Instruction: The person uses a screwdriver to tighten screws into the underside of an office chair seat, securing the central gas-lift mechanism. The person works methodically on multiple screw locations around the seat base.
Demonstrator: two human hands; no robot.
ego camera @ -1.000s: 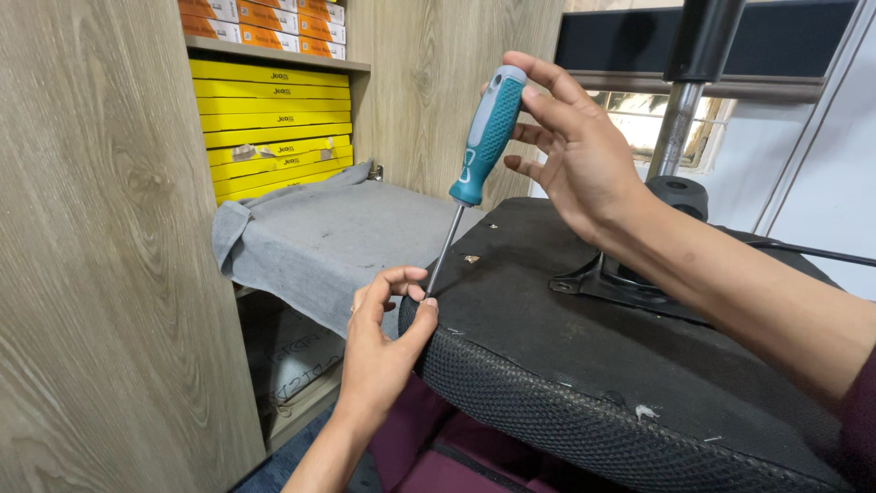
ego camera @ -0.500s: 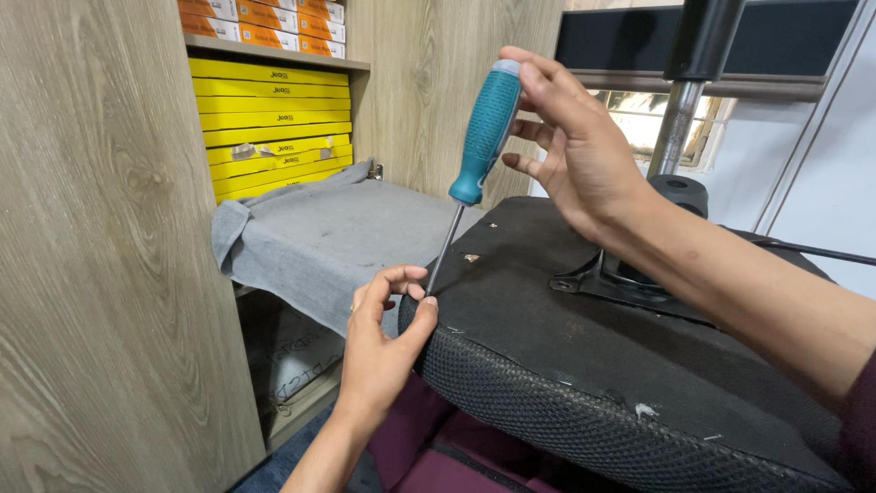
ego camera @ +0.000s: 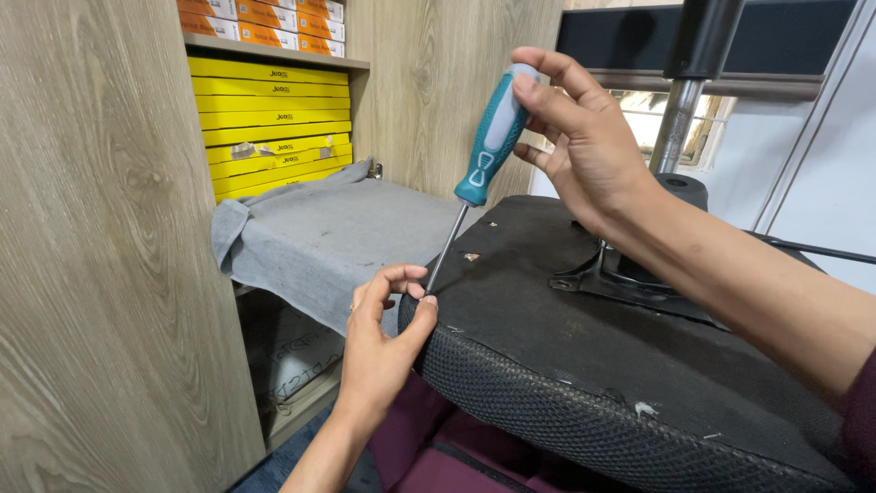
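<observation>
Item: screwdriver (ego camera: 482,155), teal and grey handle, thin steel shaft. Location: held over the near left edge of an upturned chair seat (ego camera: 566,338), the black underside facing up, mesh fabric wrapped round its rim. Long axis: steeply tilted, handle up and leaning to the right, tip down and to the left, meeting the seat edge at the fingertips of the lower hand.

Right hand (ego camera: 584,146): fingers wrapped round the top of the handle, thumb across the grip, grasping it firmly from above.

Left hand (ego camera: 379,342): thumb and forefinger pinched together right at the tip of the shaft, against the seat rim. Whether a screw sits between them cannot be told; the spot is covered.

Step in hand, as judged: seating the tip on a fastening at the seat edge, one hand steadying, the other ready to turn. The next move would call for the shaft kept in line with the fastening and downward pressure held while twisting.

Also present: grey cloth (ego camera: 328,233) draped over a shelf, stacked yellow boxes (ego camera: 269,123) behind it, chair post (ego camera: 680,123) rising from the seat's metal bracket.
</observation>
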